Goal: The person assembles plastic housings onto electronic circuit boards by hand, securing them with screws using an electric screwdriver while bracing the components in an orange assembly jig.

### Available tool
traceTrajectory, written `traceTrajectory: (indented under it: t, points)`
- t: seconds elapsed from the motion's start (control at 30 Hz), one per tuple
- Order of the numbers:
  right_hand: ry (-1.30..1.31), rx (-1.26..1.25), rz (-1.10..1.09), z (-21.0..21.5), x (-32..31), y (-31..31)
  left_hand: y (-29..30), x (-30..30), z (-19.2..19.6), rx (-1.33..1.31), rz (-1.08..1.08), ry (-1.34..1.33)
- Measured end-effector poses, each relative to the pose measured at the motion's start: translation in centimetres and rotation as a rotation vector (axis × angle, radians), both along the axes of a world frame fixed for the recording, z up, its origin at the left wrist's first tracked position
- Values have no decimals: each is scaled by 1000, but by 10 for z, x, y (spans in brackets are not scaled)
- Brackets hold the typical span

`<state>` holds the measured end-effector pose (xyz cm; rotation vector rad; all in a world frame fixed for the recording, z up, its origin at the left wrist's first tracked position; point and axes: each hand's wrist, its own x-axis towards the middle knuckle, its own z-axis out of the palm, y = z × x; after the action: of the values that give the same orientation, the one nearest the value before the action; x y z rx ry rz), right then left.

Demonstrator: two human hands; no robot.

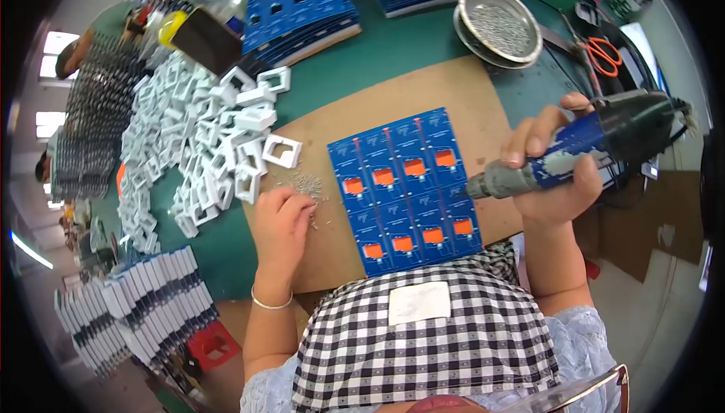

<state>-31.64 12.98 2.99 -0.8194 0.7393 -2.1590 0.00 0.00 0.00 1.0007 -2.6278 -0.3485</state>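
Observation:
My right hand (557, 163) grips an electric screwdriver (574, 141) with a blue and black body and a grey nose, its tip pointing left at the right edge of a blue circuit-board panel (408, 209). Two rows of orange blocks (414, 167) show on that panel, which lies flat on a brown board (332, 114). To its left, my left hand (281, 225) has its fingers drawn together at a small pile of loose screws (306, 185). Whatever is between those fingertips is too small to make out.
White plastic frames (204, 133) lie heaped at the left. Stacks of blue panels (302, 9) stand at the back, near a metal bowl of screws (498, 27). Orange-handled scissors (604, 56) lie far right. Stacked white-and-dark parts (140, 300) sit lower left. Other people (98, 35) are beyond.

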Motion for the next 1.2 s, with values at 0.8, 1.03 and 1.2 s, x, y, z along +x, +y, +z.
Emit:
traceTrajectory:
  t: [0.8,1.03,1.2]
  points:
    - [43,-37,-38,9,-5,9,31,-133,2,187,-331,215]
    - [118,-14,-11,11,-1,5,31,-137,5,154,-319,135]
    - [191,-76,36,14,10,-4,29,-137,-4,160,-315,199]
